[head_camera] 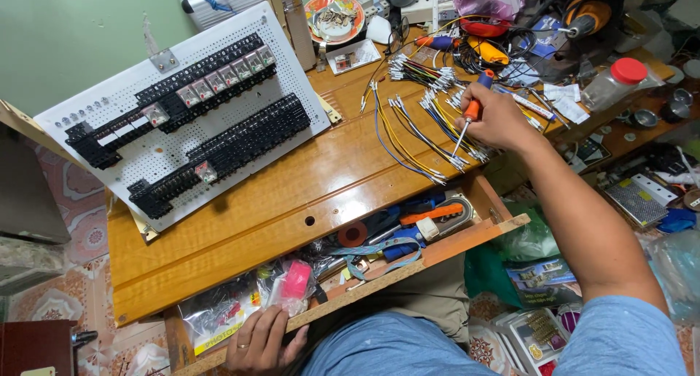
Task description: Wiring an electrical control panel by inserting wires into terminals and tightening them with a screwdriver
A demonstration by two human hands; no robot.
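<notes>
Screwdriver [470, 114] gripped; right hand [499, 117] raised.

Green wall [87, 26], patterned floor tiles [73, 201], wooden desk [292, 194].

You hold an orange-and-blue screwdriver [470, 114] tilted, tip down at seven o'clock over loose wires [415, 139] fanned across the surface.
</notes>
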